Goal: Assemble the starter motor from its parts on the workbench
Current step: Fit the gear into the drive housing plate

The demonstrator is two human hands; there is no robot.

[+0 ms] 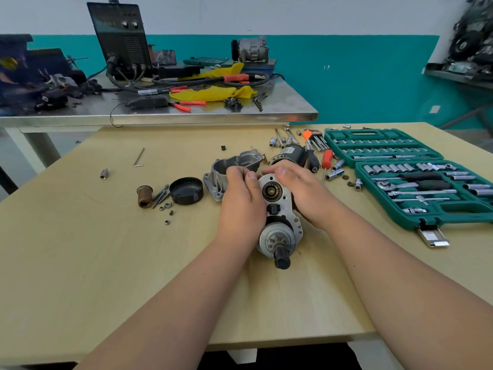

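The part-built starter motor (277, 217) stands on the wooden workbench (106, 249), its silver plate with a round bearing hole and its pinion gear with a black shaft tip facing me. My left hand (241, 201) clasps its left side and my right hand (301, 193) clasps its right side, fingertips over the top edge. Behind my left hand lies the aluminium nose housing (226, 166). The black motor body (290, 154) lies behind my right hand. A black round cap (186, 190), a brown bushing (144, 196), long bolts (160, 194) and small nuts (166, 206) lie to the left.
An open green socket set (416, 177) fills the right of the bench, with screwdrivers (320, 158), hex keys and loose sockets beside it. An Allen key (139, 157) and a socket (103, 173) lie far left. A cluttered steel table (186, 113) stands behind.
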